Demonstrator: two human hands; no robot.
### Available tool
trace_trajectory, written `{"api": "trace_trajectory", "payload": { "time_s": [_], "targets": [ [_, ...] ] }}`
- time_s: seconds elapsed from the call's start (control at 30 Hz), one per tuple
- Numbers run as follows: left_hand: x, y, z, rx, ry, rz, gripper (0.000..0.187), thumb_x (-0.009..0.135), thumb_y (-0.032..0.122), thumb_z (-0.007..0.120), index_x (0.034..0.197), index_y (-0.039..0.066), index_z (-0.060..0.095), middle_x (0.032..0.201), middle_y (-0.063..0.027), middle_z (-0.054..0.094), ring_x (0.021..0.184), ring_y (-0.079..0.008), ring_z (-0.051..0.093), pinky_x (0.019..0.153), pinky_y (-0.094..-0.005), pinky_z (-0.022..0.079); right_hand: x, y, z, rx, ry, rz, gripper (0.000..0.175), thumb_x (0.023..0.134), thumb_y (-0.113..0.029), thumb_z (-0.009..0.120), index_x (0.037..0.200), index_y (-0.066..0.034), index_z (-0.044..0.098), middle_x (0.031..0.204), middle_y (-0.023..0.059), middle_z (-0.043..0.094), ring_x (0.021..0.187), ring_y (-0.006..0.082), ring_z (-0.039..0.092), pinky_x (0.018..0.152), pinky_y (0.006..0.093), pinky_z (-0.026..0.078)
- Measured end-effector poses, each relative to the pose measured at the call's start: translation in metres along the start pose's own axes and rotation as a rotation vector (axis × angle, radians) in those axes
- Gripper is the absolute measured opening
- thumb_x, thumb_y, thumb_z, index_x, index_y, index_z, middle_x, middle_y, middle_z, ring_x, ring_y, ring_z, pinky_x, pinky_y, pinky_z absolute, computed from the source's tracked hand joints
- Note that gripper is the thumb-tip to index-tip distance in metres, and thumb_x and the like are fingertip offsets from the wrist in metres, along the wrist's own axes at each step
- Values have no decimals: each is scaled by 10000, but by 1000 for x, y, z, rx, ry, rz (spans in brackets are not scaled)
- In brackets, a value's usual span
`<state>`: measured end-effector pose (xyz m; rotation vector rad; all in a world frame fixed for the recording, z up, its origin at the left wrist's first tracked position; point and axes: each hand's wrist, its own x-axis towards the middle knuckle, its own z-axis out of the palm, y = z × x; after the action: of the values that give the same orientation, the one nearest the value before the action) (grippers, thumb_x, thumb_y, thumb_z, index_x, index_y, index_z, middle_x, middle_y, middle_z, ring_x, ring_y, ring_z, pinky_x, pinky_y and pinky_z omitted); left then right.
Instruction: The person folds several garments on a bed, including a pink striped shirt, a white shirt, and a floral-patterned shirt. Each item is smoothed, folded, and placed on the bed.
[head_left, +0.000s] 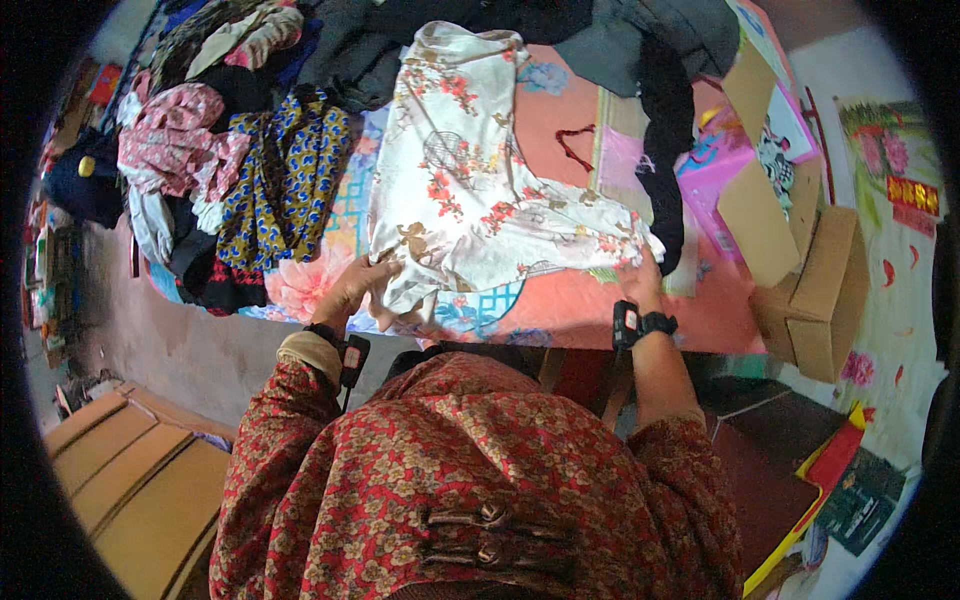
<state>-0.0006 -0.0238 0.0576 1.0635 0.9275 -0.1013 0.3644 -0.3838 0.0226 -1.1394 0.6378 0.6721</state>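
White floral trousers (442, 165) with red blossoms lie spread on a flower-printed bed cover (311, 289). Their waist end points away from me, and the legs part towards me and to the right. My left hand (360, 283) grips the leg at the lower left, where the cloth bunches over the near edge. At the far end of the other leg, my right hand (641, 277) pinches the hem. Part of each hand's fingers is hidden by fabric. Both wrists wear dark straps with small devices.
A blue-and-mustard patterned garment (289, 180) and pink floral clothing (176, 139) are heaped at left. Dark clothes (480, 19) lie along the back. A black garment (667, 150) and an open cardboard box (817, 292) are at right. A dark red string (577, 146) lies on the cover.
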Motion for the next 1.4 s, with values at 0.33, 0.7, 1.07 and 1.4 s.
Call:
{"api": "trace_trajectory", "payload": {
  "time_s": [0.33, 0.7, 1.07, 1.4],
  "targets": [
    [-51, -10, -2, -270, -40, 19, 414, 820, 93, 624, 1207, 40, 487, 999, -52, 612, 867, -159, 587, 748, -300, 489, -49, -37, 0, -15, -186, -174, 410, 881, -293, 540, 1205, -52, 465, 1130, 115, 532, 1003, 246, 514, 908, 391, 401],
    [-23, -46, -27, 594, 512, 542, 271, 869, 208, 549, 1000, -29, 540, 874, -213, 599, 826, -302, 602, 720, -380, 458, -33, -10, -84, -549, 227, -271, 355, 835, -359, 587, 1112, -137, 571, 961, 34, 550, 730, 153, 531, 555, 307, 420],
    [128, 48, 38, 1216, 764, 666, 429, 846, 266, 480, 1226, 67, 446, 1309, -204, 385, 1230, -381, 303, 1019, -498, 194, 4, -36, 87, -848, -133, -531, 232, 900, -202, 506, 1064, -42, 544, 902, 51, 618, 744, 125, 599, 651, 249, 467],
    [138, 50, 36, 1206, 798, 633, 456, 809, 300, 490, 1202, 68, 482, 1317, -195, 391, 1242, -367, 314, 1012, -483, 207, 97, 10, 290, -980, -398, -224, 297, 877, -251, 551, 1059, -17, 568, 860, 52, 621, 727, 120, 592, 619, 239, 481]
  ]
}}
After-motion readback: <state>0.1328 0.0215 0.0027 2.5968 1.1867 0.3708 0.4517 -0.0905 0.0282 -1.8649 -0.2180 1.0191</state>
